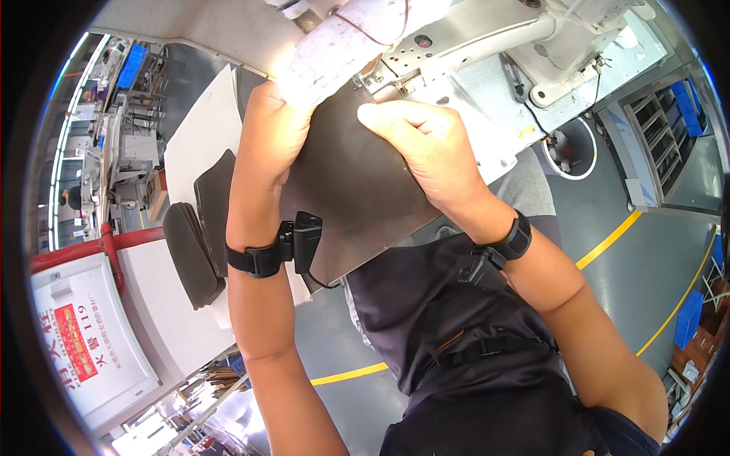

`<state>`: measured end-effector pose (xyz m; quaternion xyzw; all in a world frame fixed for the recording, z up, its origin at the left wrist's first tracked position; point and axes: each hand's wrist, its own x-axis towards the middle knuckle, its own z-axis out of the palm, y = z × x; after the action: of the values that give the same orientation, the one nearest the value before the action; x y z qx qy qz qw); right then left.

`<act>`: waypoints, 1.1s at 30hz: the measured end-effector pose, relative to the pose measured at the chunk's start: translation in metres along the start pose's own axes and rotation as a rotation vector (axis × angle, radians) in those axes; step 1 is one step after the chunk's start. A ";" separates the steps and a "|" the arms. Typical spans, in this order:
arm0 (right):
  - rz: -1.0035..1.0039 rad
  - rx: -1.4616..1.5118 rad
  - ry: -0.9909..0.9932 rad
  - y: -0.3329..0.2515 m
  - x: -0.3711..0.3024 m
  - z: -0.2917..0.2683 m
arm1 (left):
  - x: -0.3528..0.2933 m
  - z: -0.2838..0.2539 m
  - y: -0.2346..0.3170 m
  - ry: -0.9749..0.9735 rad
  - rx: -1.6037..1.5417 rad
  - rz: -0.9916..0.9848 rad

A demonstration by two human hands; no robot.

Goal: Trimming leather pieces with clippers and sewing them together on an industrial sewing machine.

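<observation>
Head view: dark brown-black panel (342,186), flat and broad, lying below the sewing machine (506,42) and reaching toward the wearer's lap. Surface smooth with a dull sheen, paler where light catches it; near edge straight, running aslant. From my end I cannot tell whether it is leather, board or plate.

Left hand (270,133) at the panel's left side, wrist bent, back of the hand toward me; fingertips hidden behind a white, speckled cover (346,49), so I cannot tell its grip. Right hand (437,156) over the panel's upper right edge, fingers curled, thumb laid forward to the left, a narrow posture; I cannot tell whether anything is pinched there. Both forearms bare, angled inward, each with a black wristband (262,261) carrying a small boxy device.

Left of the left forearm, two groups of dark matte pieces (190,254), long with rounded ends, on a white desk (198,137). Dark cloth apron (449,304), creased, below the panel.
</observation>
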<state>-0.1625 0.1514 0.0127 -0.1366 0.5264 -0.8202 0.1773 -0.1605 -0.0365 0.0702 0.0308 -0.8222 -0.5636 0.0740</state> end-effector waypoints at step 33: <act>0.025 -0.017 -0.162 -0.012 0.011 -0.018 | 0.018 -0.022 -0.033 0.046 -0.232 -0.166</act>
<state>-0.1813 0.1664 0.0170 -0.1973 0.5189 -0.7997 0.2284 -0.1754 -0.0714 0.0491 0.1027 -0.7442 -0.6582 0.0489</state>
